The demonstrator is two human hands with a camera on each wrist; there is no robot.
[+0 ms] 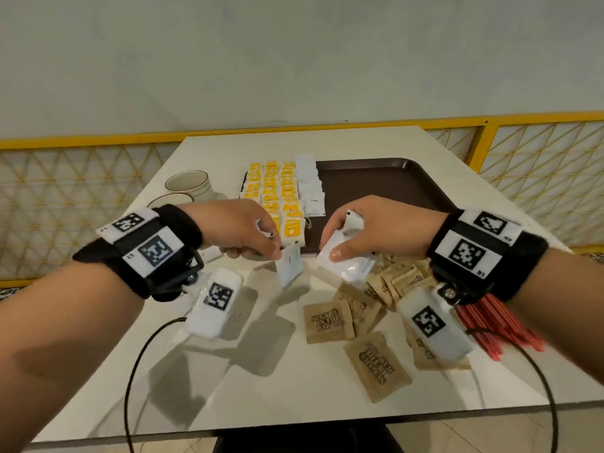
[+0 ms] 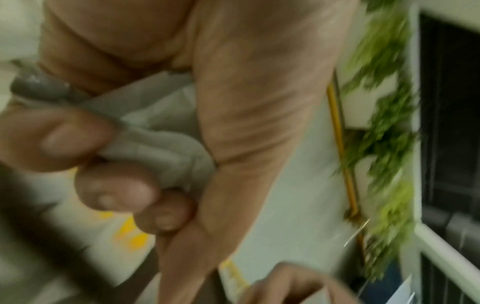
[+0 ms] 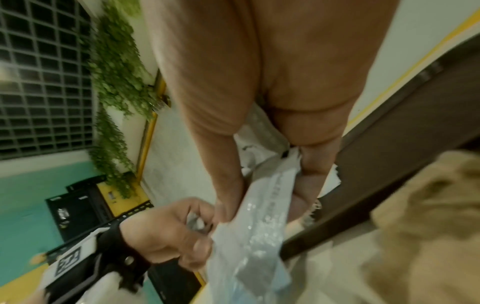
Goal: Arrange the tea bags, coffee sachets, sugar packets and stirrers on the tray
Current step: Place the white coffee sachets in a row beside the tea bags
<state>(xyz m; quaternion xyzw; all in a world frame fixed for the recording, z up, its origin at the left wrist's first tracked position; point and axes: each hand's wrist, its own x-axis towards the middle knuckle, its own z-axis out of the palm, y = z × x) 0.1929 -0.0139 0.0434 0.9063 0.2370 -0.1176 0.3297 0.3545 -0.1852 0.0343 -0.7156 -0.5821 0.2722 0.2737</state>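
Observation:
A brown tray (image 1: pixel 385 181) lies at the back of the white table (image 1: pixel 294 380). Rows of yellow tea bags (image 1: pixel 277 194) fill its left side, with a column of white coffee sachets (image 1: pixel 310 188) beside them. Near the tray's front edge, my left hand (image 1: pixel 258 237) pinches one white sachet (image 1: pixel 289 264) that hangs down; its fingers (image 2: pixel 78 139) curl round more white sachets (image 2: pixel 161 144). My right hand (image 1: pixel 353 233) grips a stack of white sachets (image 1: pixel 346 259), also seen up close as white sachets (image 3: pixel 259 216). Brown sugar packets (image 1: pixel 330 322) and red stirrers (image 1: pixel 500 325) lie on the table at the right.
Two beige cups (image 1: pixel 188 184) stand left of the tray. A yellow lattice railing (image 1: pixel 539 152) runs behind the table. Black cables (image 1: pixel 140 371) trail from my wrists over the table's front edge.

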